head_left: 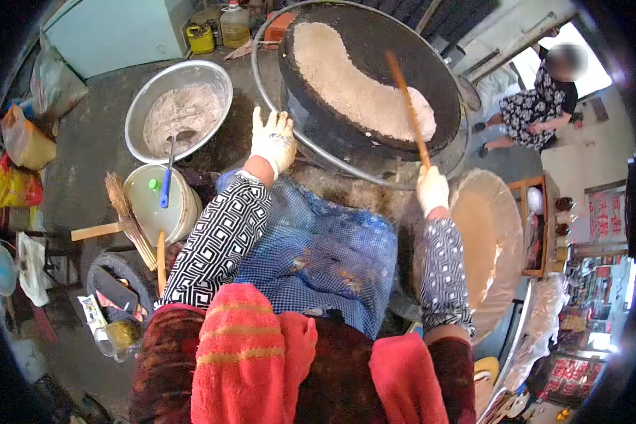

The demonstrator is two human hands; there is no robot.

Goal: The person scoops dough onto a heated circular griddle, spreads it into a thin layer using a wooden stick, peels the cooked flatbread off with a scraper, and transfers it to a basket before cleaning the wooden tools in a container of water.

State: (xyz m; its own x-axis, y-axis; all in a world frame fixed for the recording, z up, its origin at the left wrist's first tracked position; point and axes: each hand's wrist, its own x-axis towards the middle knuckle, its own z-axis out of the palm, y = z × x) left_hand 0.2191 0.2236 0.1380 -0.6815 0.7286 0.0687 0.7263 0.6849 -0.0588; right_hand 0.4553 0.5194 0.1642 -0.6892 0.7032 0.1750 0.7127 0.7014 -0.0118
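Observation:
My left hand (273,143), in a whitish glove, is at the near left edge of the metal ring (260,85) around a round black griddle (374,35). Its fingers are apart and seem to rest on the ring. My right hand (432,189), also gloved, is closed around the end of a long wooden stick (405,99). The stick reaches across the griddle and lies over a curved band of pale batter (346,88). Batter covers the left and near part of the griddle, and the far right part is dark. Whether the stick has a wider blade is unclear.
A metal basin (131,116) of thick batter with a ladle (168,169) stands left, beside a bucket (187,230) and a straw brush (125,212). A plastic-lined tub (484,233) is right of me. Another person (537,106) stands at the far right near a doorway.

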